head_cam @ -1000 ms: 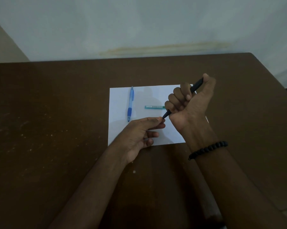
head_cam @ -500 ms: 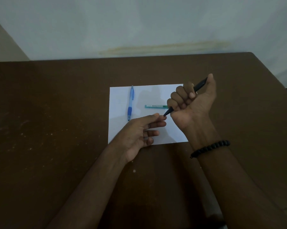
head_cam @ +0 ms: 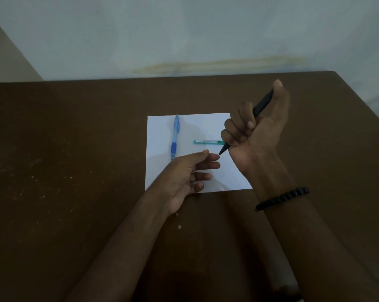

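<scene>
Two grips meet above the paper. The right grip [head_cam: 256, 136] is a closed fist round a slim black plastic pen [head_cam: 263, 103], with the fingers wrapped about the barrel and the thumb laid against its upper end. The pen slants tip-down toward the left, held in the air over the sheet. The left grip [head_cam: 184, 177] is loosely spread and holds nothing. Its forefinger [head_cam: 214, 157] and thumb sit just short of the tip with a sliver of white between, whereas a second ago they were pinching or touching that tip. The fist has meanwhile drifted up and to the right. This parting suggests that the work at the tip is finished and the pen can go to the paper, though whether anything came off the tip is too small to tell. Under both lies a white rectangular sheet of paper [head_cam: 155, 149]. It carries a short teal plastic tube [head_cam: 208, 141], partly hidden behind the fist, and near its left edge a translucent blue pen with a darker sleeve [head_cam: 175, 136]. The sheet rests on a dark brown wooden table [head_cam: 75, 149], and a black beaded bracelet [head_cam: 282, 198] circles the right wrist.
</scene>
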